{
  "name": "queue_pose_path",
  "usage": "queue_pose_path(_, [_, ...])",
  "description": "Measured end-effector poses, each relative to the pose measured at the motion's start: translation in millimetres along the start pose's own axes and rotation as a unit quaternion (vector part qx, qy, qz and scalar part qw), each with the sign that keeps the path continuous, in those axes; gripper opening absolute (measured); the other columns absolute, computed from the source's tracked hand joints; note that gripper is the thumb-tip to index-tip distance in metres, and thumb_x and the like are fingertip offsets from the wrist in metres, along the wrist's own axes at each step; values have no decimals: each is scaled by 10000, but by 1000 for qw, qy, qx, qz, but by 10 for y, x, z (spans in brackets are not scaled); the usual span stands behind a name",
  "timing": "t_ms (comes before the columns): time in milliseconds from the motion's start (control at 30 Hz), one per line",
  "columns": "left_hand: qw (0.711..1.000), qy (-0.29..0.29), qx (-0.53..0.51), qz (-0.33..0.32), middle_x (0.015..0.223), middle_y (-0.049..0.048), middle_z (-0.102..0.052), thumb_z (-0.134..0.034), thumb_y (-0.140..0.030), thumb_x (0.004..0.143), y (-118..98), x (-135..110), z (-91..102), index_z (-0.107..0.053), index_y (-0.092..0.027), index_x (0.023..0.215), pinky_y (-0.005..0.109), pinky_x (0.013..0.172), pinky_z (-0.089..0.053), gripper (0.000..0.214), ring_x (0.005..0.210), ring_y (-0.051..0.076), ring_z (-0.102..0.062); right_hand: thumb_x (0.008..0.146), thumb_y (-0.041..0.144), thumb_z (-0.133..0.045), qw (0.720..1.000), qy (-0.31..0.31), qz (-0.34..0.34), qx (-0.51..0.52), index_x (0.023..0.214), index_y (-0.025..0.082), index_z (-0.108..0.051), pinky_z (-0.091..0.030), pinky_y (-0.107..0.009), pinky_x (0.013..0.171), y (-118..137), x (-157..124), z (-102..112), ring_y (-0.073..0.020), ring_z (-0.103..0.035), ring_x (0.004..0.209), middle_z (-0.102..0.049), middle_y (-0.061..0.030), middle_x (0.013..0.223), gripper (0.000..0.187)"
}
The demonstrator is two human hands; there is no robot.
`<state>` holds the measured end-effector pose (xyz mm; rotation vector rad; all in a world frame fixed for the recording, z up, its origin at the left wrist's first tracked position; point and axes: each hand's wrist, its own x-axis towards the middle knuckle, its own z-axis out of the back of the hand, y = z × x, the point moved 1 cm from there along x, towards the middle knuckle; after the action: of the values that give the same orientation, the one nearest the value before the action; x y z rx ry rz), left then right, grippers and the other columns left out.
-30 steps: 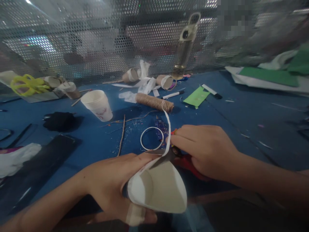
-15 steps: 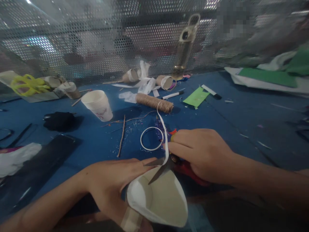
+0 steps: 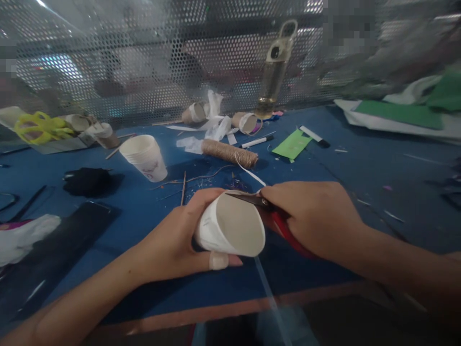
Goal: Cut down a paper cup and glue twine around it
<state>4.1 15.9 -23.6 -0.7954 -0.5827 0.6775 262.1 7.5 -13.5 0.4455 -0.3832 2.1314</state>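
My left hand [image 3: 180, 235] is wrapped round a white paper cup [image 3: 239, 228], its open mouth tilted toward me; a bandage-like strip circles the thumb. My right hand [image 3: 313, 216] grips red-handled scissors [image 3: 288, 233]. Their dark blades [image 3: 248, 198] lie across the cup's far rim and look nearly closed. A narrow white paper strip [image 3: 252, 175] curls away from near the right fingers toward a twine roll [image 3: 230, 153]. Whether the strip is still joined to the cup is hidden by my right hand.
Stacked paper cups [image 3: 144, 157] stand left of centre. A clear bottle [image 3: 272, 77] stands against the perforated metal screen [image 3: 144, 67]. Yellow scissors [image 3: 39, 127] lie in a box at left. Green paper [image 3: 292, 145], a marker [image 3: 257, 142] and twigs lie about the blue table [image 3: 118, 245].
My left hand and the cup have moved up and away from me, the cup turning in the grip. The scissors have swung from inside the cup to its far rim, their blades closing.
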Motion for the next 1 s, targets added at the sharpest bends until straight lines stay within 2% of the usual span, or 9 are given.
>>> queue_pose_path(100, [999,21,38,-3,1298,97,-694,-866,-349,816,-8,8,-15,-406,-276,1475,342,856,-606,807,1083,283,-743,882,101,-506,1000,8,-1,9,802,221,-669,-227,-303,553,-7,-4,-29,-177,-591,612,-713,-13,687,218])
queue_pose_path(200, [996,87,-9,-16,1260,69,-711,-864,-295,808,-22,6,-5,-376,-290,1487,315,861,-607,837,1067,255,-747,877,43,-455,999,-23,27,27,857,218,-685,-272,-302,576,25,-3,-19,-183,-612,648,-729,-20,731,289])
queue_pose_path(300, [988,131,-66,-41,1255,52,-718,-844,-290,819,-34,-14,23,-348,-295,1497,298,875,-608,839,1067,235,-744,877,26,-433,997,-39,50,34,782,221,-656,-275,-299,565,63,2,16,-173,-566,597,-662,-1,643,312])
queue_pose_path(433, [986,137,-71,-61,1243,39,-675,-800,-353,837,-33,-33,51,-364,-294,1500,299,865,-606,796,1061,233,-720,920,63,-425,997,-33,66,35,708,224,-620,-228,-311,535,77,12,45,-164,-488,531,-581,11,558,330])
queue_pose_path(600, [977,169,-90,-91,1299,68,-646,-773,-328,835,-18,-12,45,-363,-278,1541,321,867,-620,818,1092,256,-703,907,50,-450,996,-33,63,51,746,213,-634,-286,-290,586,59,16,15,-168,-540,624,-628,-6,631,293])
queue_pose_path(700, [973,181,-81,-119,1189,31,-680,-769,-307,833,-11,4,47,-380,-301,1516,311,836,-623,786,1005,224,-715,874,28,-431,995,-39,70,59,733,220,-619,-260,-297,568,73,6,9,-166,-524,598,-611,2,608,303])
queue_pose_path(833, [970,165,-87,-158,1279,66,-637,-774,-336,804,-27,18,59,-446,-267,1448,340,882,-630,727,1066,259,-715,889,31,-422,995,-40,79,48,689,227,-589,-229,-308,542,90,12,24,-163,-491,549,-572,16,562,326])
queue_pose_path(900, [974,174,-75,-124,1358,67,-623,-783,-287,812,-32,30,55,-395,-304,1509,362,986,-600,798,1155,262,-700,916,43,-427,995,-41,81,51,718,222,-607,-233,-305,544,83,23,19,-164,-506,562,-588,14,583,322])
queue_pose_path(1000, [969,191,-88,-129,1339,78,-649,-828,-288,763,-56,44,45,-450,-300,1475,360,996,-602,806,1182,277,-698,941,51,-436,992,-46,93,74,808,208,-652,-259,-299,561,72,20,3,-170,-554,621,-655,0,672,298])
